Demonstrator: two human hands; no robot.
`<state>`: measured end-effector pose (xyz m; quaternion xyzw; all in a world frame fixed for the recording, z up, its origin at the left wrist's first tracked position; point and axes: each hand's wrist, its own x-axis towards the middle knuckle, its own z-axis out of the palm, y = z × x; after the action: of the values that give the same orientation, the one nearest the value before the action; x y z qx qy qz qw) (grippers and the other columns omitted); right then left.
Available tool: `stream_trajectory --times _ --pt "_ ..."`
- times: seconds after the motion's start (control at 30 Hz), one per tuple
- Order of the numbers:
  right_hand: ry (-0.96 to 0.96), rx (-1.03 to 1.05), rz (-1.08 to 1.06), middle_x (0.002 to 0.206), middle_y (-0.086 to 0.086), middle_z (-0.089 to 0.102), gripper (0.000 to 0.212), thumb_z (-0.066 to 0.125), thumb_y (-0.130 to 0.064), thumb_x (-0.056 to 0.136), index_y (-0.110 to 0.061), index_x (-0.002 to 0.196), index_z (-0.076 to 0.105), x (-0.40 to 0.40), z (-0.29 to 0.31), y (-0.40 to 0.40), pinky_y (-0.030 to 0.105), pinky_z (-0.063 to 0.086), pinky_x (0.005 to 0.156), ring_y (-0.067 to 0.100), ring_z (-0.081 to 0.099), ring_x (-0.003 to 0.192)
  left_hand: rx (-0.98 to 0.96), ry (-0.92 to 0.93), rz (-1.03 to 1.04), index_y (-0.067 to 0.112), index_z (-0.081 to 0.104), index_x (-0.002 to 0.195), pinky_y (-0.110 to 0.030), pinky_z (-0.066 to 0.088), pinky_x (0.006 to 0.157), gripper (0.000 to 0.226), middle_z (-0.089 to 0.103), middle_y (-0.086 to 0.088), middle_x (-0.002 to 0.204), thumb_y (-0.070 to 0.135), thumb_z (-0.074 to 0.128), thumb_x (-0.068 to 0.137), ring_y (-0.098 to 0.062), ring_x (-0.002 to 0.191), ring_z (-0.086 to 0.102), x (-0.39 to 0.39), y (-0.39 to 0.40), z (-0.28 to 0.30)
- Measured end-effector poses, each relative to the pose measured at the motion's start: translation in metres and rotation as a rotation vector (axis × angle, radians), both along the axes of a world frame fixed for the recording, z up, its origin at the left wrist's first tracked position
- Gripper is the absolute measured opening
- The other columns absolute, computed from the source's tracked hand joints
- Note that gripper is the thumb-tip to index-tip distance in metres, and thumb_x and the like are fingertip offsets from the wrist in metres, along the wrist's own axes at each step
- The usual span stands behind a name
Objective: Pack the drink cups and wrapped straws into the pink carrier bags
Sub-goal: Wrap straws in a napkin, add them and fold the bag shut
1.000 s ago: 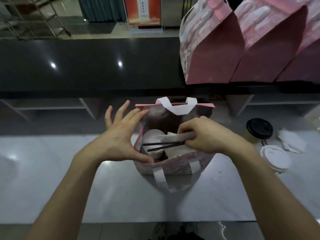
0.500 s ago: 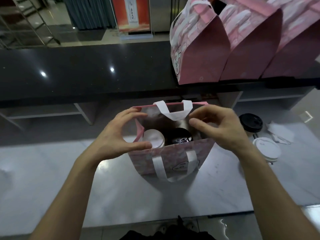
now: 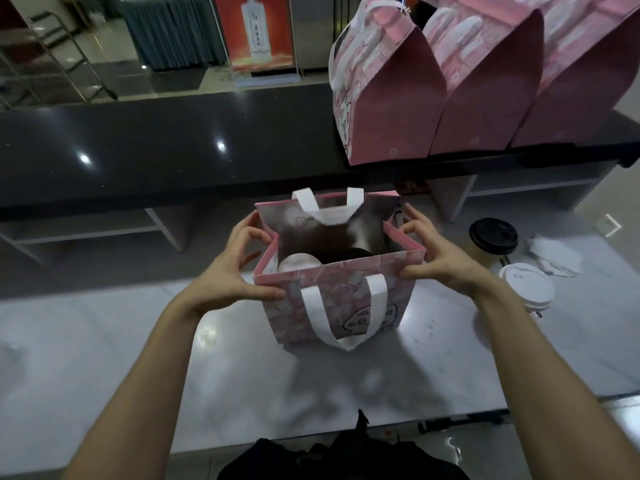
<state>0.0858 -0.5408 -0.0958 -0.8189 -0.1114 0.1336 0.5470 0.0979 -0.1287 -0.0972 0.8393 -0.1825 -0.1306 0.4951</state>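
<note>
open pink carrier bag (image 3: 332, 299) upright on bench (image 3: 138, 341); left hand (image 3: 228, 275) and right hand (image 3: 436, 258) grip its side edges, fingers curled round them.

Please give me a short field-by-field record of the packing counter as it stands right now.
open bag: pink carrier bag upright on the white counter, top open
inside bag: white-lidded cup at left, dark-lidded cup at right
left hand: grip on the bag's left rim
right hand: grip on the bag's right rim
unpacked cups: black-lidded cup and white-lidded cup on the counter, right of the bag
wrapped straws: white wrappers beyond those cups
closed bags: three pink bags on the dark ledge
</note>
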Motion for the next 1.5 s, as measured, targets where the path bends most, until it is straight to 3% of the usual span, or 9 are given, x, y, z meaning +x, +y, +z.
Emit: stream_trajectory --times 0.23,0.53,0.73,0.87,1.0,1.13,1.23,1.43,1.5 --pt "0.056 0.024 0.057 0.170 -0.039 0.005 0.065 0.096 -0.041 0.061 -0.022 0.115 0.066 0.038 0.005 0.000 0.056 0.035 0.126 0.019 0.028 0.159 -0.136 0.040 0.112 0.035 0.066 0.113 -0.047 0.053 0.118 0.073 0.045 0.026 0.153 0.048 0.105 0.053 -0.002 0.142 0.052 0.025 0.000 0.008" --pt "-0.021 0.072 -0.115 0.132 -0.006 0.073 0.065 0.105 -0.040 0.061 -0.025 0.108 0.063 0.047 -0.005 -0.002 0.055 0.045 0.121 0.018 0.065 0.133 -0.261 0.042 0.274 0.022 0.055 0.114 -0.038 0.066 0.092 0.091 0.076 0.010 0.118 0.051 0.110 0.048 -0.022 0.119 0.075 0.041 0.005 -0.003" --pt "-0.135 -0.016 -0.190 0.125 -0.013 0.069 0.084 0.099 -0.037 0.071 -0.053 0.140 0.055 0.037 -0.007 0.005 0.032 0.046 0.117 -0.001 0.064 0.122 -0.191 -0.128 0.348 0.018 0.061 0.105 -0.033 0.066 0.093 0.064 0.078 0.005 0.112 0.042 0.101 0.061 -0.017 0.110 0.077 0.038 -0.006 -0.010" --pt "-0.206 -0.062 -0.184 0.120 -0.020 0.073 0.045 0.089 -0.047 0.076 -0.041 0.116 0.070 0.031 -0.008 0.011 0.044 0.049 0.118 0.001 0.065 0.121 -0.138 -0.205 0.387 0.024 0.056 0.113 -0.020 0.063 0.087 0.062 0.075 0.005 0.106 0.045 0.095 0.069 -0.011 0.105 0.075 0.034 -0.017 -0.007" --pt "-0.265 -0.087 -0.225 0.121 -0.016 0.070 0.051 0.085 -0.049 0.079 -0.041 0.122 0.059 0.025 -0.010 0.016 0.035 0.050 0.114 0.004 0.065 0.121 -0.141 -0.212 0.339 0.025 0.057 0.113 -0.025 0.064 0.091 0.048 0.076 0.009 0.114 0.041 0.088 0.080 -0.012 0.113 0.072 0.030 -0.021 -0.007" --pt "-0.370 -0.207 -0.210 0.123 -0.012 0.063 0.059 0.085 -0.021 0.092 -0.053 0.118 0.043 0.022 -0.011 0.020 0.041 0.056 0.108 0.017 0.066 0.121 -0.079 -0.258 0.312 0.025 0.059 0.102 -0.034 0.064 0.096 0.029 0.076 0.015 0.114 0.027 0.086 0.091 -0.014 0.114 0.072 0.031 -0.020 -0.009" --pt "-0.449 -0.323 -0.188 0.125 -0.008 0.060 0.049 0.080 -0.007 0.093 -0.040 0.113 0.050 0.021 -0.012 0.019 0.051 0.058 0.105 0.020 0.063 0.120 0.024 -0.307 0.291 0.021 0.062 0.097 -0.038 0.062 0.101 0.027 0.076 0.020 0.112 0.021 0.088 0.090 -0.012 0.112 0.071 0.033 -0.017 -0.007" --pt "-0.464 -0.362 -0.154 0.116 -0.011 0.060 0.042 0.074 -0.069 0.086 -0.038 0.105 0.053 0.014 -0.003 0.016 0.030 0.052 0.092 0.013 0.059 0.109 0.135 -0.318 0.229 0.033 0.064 0.096 -0.024 0.060 0.089 0.046 0.075 0.025 0.114 0.065 0.087 0.075 -0.002 0.109 0.069 0.027 -0.011 0.006" --pt "-0.474 -0.410 -0.167 0.112 -0.012 0.062 0.037 0.072 -0.066 0.091 -0.037 0.105 0.053 0.016 0.000 0.017 0.032 0.054 0.090 0.013 0.061 0.107 0.173 -0.342 0.241 0.035 0.063 0.094 -0.023 0.059 0.086 0.045 0.075 0.024 0.109 0.071 0.082 0.075 -0.001 0.105 0.070 0.027 -0.014 0.009"
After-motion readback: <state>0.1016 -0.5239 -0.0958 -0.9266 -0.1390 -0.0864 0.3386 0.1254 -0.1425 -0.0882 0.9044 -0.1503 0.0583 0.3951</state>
